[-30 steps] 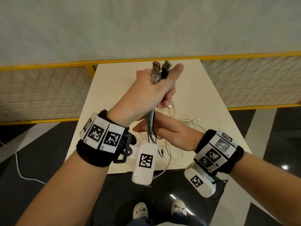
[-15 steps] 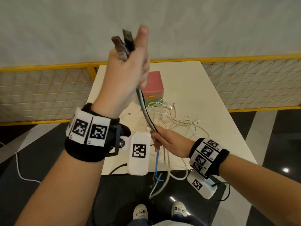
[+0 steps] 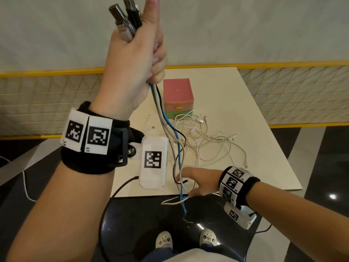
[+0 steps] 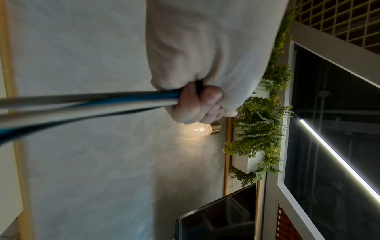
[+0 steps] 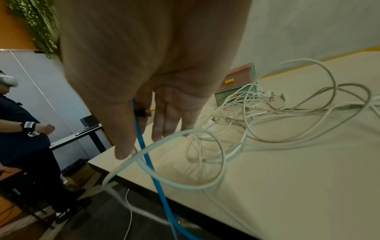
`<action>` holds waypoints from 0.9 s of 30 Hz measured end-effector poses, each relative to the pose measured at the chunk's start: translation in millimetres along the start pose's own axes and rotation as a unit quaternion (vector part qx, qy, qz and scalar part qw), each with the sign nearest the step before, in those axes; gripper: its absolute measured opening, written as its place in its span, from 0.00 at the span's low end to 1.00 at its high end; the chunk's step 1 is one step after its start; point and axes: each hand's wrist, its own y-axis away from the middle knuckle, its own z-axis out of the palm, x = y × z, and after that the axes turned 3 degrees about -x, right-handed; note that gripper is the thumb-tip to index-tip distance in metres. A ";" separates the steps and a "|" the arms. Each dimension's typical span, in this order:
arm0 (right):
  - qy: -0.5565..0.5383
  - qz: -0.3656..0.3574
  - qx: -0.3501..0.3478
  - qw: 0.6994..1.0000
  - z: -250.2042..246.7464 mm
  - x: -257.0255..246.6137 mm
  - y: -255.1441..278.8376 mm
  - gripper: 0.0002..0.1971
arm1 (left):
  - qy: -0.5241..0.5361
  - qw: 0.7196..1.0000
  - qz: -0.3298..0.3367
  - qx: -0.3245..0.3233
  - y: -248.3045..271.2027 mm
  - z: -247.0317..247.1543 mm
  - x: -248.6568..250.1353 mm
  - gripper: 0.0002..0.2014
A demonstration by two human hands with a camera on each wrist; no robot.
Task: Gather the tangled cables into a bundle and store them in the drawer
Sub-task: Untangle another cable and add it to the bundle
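My left hand (image 3: 140, 59) is raised high and grips a bundle of cables (image 3: 166, 121) just below their plugs (image 3: 125, 19); blue, white and black strands hang from the fist (image 4: 197, 100) down past the table edge. My right hand (image 3: 190, 181) is low at the table's near edge with straight fingers (image 5: 164, 123); the blue cable (image 5: 148, 162) runs between thumb and fingers. A tangle of white cables (image 3: 205, 140) lies on the table (image 3: 264, 148). Behind it stands a small drawer box (image 3: 178, 91), pink on top, green below, drawers closed.
A yellow-framed mesh fence (image 3: 294, 91) runs behind the table. A black stool (image 3: 143, 220) and my shoes (image 3: 164, 241) are below the near edge. In the right wrist view another person (image 5: 22, 129) stands at the left by a dark desk.
My left hand has risen with the cable bundle, pulling the strands upward. My right hand has slid down along them to the table's near edge and its fingers have straightened.
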 end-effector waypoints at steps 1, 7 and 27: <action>0.037 0.000 0.015 0.999 -2.2 0.4 -1.5 0.27 | -0.009 1.000 -0.007 -0.001 0.6 0.0 -1.4 0.27; 0.132 0.108 0.023 0.985 -13.3 5.0 -4.6 0.11 | -0.020 0.999 -0.035 -0.013 3.6 1.4 -7.7 0.27; -0.290 0.161 0.170 0.928 21.0 25.6 14.6 0.35 | -0.068 0.997 -0.038 -0.001 24.8 -6.9 -9.6 0.27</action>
